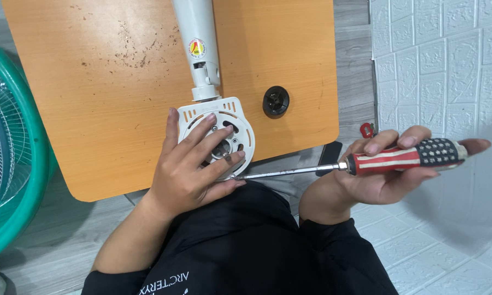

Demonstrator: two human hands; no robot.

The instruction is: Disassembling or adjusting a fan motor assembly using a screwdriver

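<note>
The left hand (188, 169) spread its fingers (202, 128) flat over the white round plastic fan housing (229, 112), steadying it on the orange wooden surface (109, 98), while the right hand (385, 169) gripped the red-striped screwdriver (366, 162), tip at its lower edge.

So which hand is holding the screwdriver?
The right hand holds the screwdriver by its striped red, white and blue handle. The left hand lies spread flat on the round white fan plate instead, holding no tool.
</note>
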